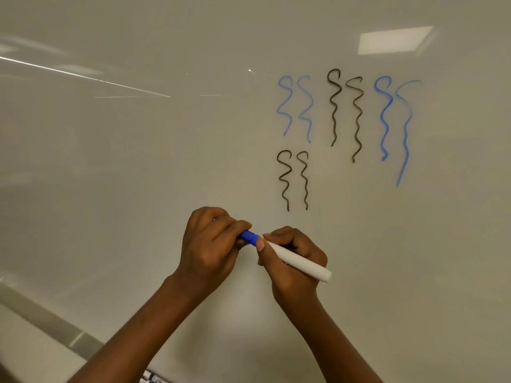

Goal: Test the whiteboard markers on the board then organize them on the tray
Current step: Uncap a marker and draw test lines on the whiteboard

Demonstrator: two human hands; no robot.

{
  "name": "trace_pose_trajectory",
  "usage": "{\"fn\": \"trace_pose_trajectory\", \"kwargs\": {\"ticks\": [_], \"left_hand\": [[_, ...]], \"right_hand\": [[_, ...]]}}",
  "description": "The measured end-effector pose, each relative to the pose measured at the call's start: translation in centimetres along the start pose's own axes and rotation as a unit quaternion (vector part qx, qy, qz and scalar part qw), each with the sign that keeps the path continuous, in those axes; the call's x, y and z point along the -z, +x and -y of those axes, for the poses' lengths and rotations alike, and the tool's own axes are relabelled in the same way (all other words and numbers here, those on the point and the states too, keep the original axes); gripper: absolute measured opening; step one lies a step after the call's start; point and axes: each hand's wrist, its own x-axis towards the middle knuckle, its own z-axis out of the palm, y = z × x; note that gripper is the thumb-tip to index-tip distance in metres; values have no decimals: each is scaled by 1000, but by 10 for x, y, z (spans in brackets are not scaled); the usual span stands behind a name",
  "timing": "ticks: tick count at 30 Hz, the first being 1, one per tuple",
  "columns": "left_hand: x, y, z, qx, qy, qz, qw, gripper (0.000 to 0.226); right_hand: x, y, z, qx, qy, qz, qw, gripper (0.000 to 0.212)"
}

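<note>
Left hand grip curled on blue cap; right hand grip wrapped round marker barrel. Judgement: keep both coaxial, move straight, clear of whiteboard.

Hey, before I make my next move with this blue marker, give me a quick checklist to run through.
1. Right hand grips the marker: ok.
2. Left hand grips the blue cap: ok.
3. Cap fully seated or coming off: cannot tell, the thumb hides the joint.
4. Bare board to test on: ok.
5. Tray within reach: cannot tell, only some other markers peek in at the bottom edge.
</note>
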Motion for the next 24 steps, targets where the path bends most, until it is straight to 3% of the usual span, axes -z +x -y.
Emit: {"fn": "trace_pose_trajectory", "kwargs": {"ticks": [3, 6, 13, 16, 18, 24], "left_hand": [[9, -4, 0, -20, 10, 50, 999, 16], [15, -11, -4, -10, 8, 97, 995, 27], [41, -32, -6, 32, 21, 172, 984, 48], [58, -45, -3, 60, 33, 207, 976, 37], [71, -54, -2, 75, 45, 238, 967, 30], [113, -88, 9, 118, 66, 316, 939, 30]], "right_hand": [[2, 0, -1, -41, 23, 30, 998, 9], [1, -1, -3, -92, 61, 46, 993, 10], [-16, -24, -16, -118, 124, 79, 982, 16], [-29, -36, -22, -124, 119, 113, 979, 7], [-40, -46, -27, -126, 116, 129, 977, 14], [-81, -85, -38, -159, 141, 152, 965, 12]]}}
